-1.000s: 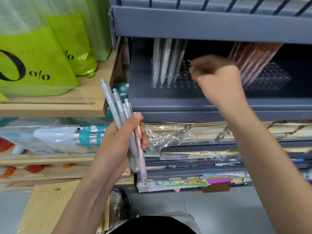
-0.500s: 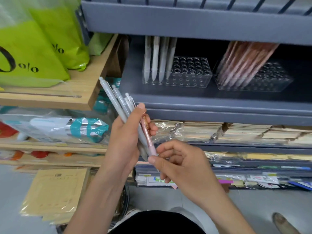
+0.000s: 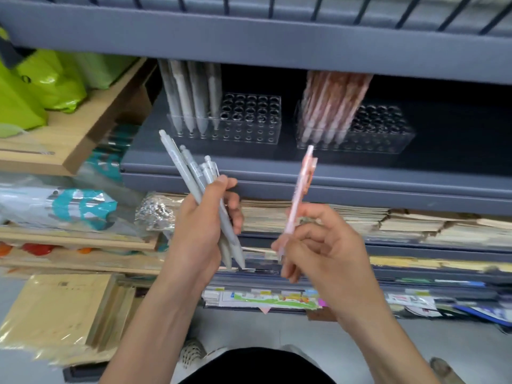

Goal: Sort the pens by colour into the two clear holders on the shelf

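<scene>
Currently held, left hand (image 3: 199,231): closed round a fanned bundle of grey pens (image 3: 194,178), tips down, below the shelf (image 3: 277,167) front. Right hand (image 3: 327,253): pinches one pink pen (image 3: 300,195) low on its barrel, button end up, just below and in front of the right holder (image 3: 388,134).

Holders: left holder (image 3: 249,126) has stored grey pens (image 3: 194,98) in its left rows, the other holes free. Right holder has stored pink pens (image 3: 329,106) leaning in its left half, the right half free.

Risks, as judged:
- The pink pen is held by fingertips near one end, so it may swing or slip on the lift.
- The upper shelf (image 3: 249,42) overhangs low; the pen's top may strike it and miss its hole.
- The leaning stored pink pens crowd the free holes; a nudge could tip them or shove the holder back.
- The fanned bundle may shed a pen if the left grip slackens.

Surface: grey metal shelf, dark at the back.

Room: shop-like shelving; wooden shelf (image 3: 69,142) with green bags (image 3: 41,87) at left; paper stacks (image 3: 415,225) below; pale floor (image 3: 263,328).
</scene>
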`<state>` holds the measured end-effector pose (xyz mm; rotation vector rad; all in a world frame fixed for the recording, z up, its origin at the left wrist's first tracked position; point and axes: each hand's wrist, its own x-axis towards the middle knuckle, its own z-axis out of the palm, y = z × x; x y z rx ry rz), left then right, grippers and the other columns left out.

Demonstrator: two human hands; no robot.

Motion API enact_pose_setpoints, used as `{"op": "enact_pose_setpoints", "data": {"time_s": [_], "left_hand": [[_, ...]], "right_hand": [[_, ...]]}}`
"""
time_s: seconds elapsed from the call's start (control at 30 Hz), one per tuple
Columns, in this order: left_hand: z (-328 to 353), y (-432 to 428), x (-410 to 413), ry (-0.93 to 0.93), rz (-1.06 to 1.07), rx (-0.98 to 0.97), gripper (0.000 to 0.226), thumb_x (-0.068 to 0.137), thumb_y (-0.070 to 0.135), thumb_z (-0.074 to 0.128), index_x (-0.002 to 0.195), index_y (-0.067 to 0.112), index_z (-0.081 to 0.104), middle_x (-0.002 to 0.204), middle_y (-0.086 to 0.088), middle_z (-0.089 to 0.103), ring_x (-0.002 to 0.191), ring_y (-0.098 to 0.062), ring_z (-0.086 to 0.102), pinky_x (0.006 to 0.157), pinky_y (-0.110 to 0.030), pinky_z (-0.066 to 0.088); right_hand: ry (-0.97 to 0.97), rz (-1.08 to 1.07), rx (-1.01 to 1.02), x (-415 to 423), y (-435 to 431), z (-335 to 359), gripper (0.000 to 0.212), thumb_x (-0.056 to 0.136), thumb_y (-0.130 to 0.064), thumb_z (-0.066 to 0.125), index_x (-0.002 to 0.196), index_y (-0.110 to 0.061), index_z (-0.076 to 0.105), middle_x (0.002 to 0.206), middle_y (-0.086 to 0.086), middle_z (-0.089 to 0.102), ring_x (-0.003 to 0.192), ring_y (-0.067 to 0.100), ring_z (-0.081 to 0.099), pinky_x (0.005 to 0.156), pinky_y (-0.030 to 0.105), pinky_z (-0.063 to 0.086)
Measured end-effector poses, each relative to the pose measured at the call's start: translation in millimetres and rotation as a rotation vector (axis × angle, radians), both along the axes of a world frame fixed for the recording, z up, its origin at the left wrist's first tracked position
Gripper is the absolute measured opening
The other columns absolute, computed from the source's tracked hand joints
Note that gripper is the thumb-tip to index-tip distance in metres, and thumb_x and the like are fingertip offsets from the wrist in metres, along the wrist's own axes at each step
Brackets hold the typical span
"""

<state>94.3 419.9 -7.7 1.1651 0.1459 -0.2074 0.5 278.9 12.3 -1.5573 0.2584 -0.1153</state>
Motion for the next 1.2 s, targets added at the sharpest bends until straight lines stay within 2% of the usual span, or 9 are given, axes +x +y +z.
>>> {"op": "enact_pose_setpoints", "data": {"time_s": [0.1,0.27,0.4,0.57,0.67,0.77,0.87,0.97,1.2], "left_hand": [[0.2,-16.4,-10.2,-0.045,-0.058,0.038,0.024,0.094,0.041,0.064,0.089,0.018,0.068,0.057,0.008,0.046,0.044,-0.010,0.042,0.041,-0.020,0.038],[3.4,-45.1,-26.0,-0.020,-0.085,0.039,0.070,0.077,0.074,0.050,0.112,0.014,0.060,0.058,0.009,0.040,0.044,-0.008,0.037,0.040,-0.019,0.035],[1.6,-57.9,-36.9,0.023,-0.090,0.004,0.065,0.086,0.069,0.043,0.116,0.014,0.059,0.059,0.007,0.041,0.044,-0.009,0.036,0.040,-0.019,0.035],[-0.3,-68.6,-48.0,0.021,-0.137,0.052,0.053,0.097,0.063,0.039,0.116,0.017,0.057,0.061,0.007,0.043,0.043,-0.008,0.035,0.039,-0.018,0.035],[1.1,-74.1,-52.2,0.027,-0.144,0.036,0.057,0.092,0.064,0.041,0.119,0.018,0.058,0.060,0.007,0.044,0.044,-0.008,0.035,0.039,-0.018,0.035],[1.2,-76.5,-55.1,0.024,-0.162,0.056,0.057,0.090,0.064,0.044,0.121,0.020,0.060,0.061,0.005,0.045,0.044,-0.009,0.036,0.038,-0.018,0.035],[-0.1,-76.8,-58.2,0.004,-0.164,0.085,0.056,0.090,0.063,0.046,0.120,0.017,0.059,0.062,0.005,0.047,0.045,-0.009,0.037,0.039,-0.019,0.037],[-1.7,-74.6,-60.0,0.013,-0.162,0.076,0.057,0.088,0.062,0.049,0.121,0.016,0.059,0.063,0.005,0.049,0.045,-0.008,0.038,0.039,-0.018,0.038],[-5.2,-67.0,-60.9,0.001,-0.169,0.072,0.059,0.086,0.062,0.054,0.120,0.014,0.059,0.063,0.004,0.050,0.045,-0.009,0.039,0.039,-0.019,0.038]], "right_hand": [[-0.077,-0.080,-0.012,-1.2,-36.6,5.3,0.025,0.084,0.008,0.062,0.100,-0.012,0.058,0.076,0.013,0.072,0.050,0.020,0.061,0.049,0.026,0.051],[-0.183,-0.188,-0.093,8.3,-95.2,14.5,0.006,0.098,-0.014,0.054,0.097,-0.014,0.060,0.079,0.010,0.074,0.057,0.022,0.066,0.053,0.024,0.053],[-0.312,-0.276,-0.156,37.8,-137.0,27.7,0.008,0.092,-0.017,0.062,0.093,-0.010,0.063,0.076,0.009,0.074,0.065,0.027,0.070,0.058,0.028,0.056],[-0.435,-0.335,-0.096,97.7,-172.5,43.2,0.014,0.085,0.002,0.058,0.081,-0.011,0.058,0.068,0.001,0.073,0.069,0.025,0.072,0.065,0.033,0.058],[-0.354,-0.330,-0.382,130.7,-181.8,49.2,0.016,0.082,0.000,0.053,0.076,-0.004,0.067,0.070,-0.003,0.075,0.072,0.017,0.071,0.073,0.036,0.060],[-0.377,-0.291,-0.622,144.5,-179.3,50.6,0.029,0.080,-0.004,0.050,0.071,-0.013,0.076,0.078,-0.010,0.074,0.079,0.007,0.068,0.083,0.030,0.055],[-0.368,-0.188,-0.800,152.6,-173.2,51.0,0.028,0.083,-0.007,0.048,0.076,-0.017,0.074,0.087,-0.008,0.072,0.085,0.011,0.066,0.080,0.022,0.050],[-0.307,-0.138,-0.939,161.1,-173.1,50.2,0.020,0.088,-0.014,0.049,0.093,-0.014,0.068,0.099,0.002,0.070,0.094,0.019,0.064,0.078,0.023,0.046],[-0.164,-0.033,-1.136,171.4,-177.2,48.4,0.021,0.091,-0.025,0.055,0.106,-0.014,0.067,0.112,0.010,0.069,0.105,0.028,0.062,0.079,0.021,0.038]]}}
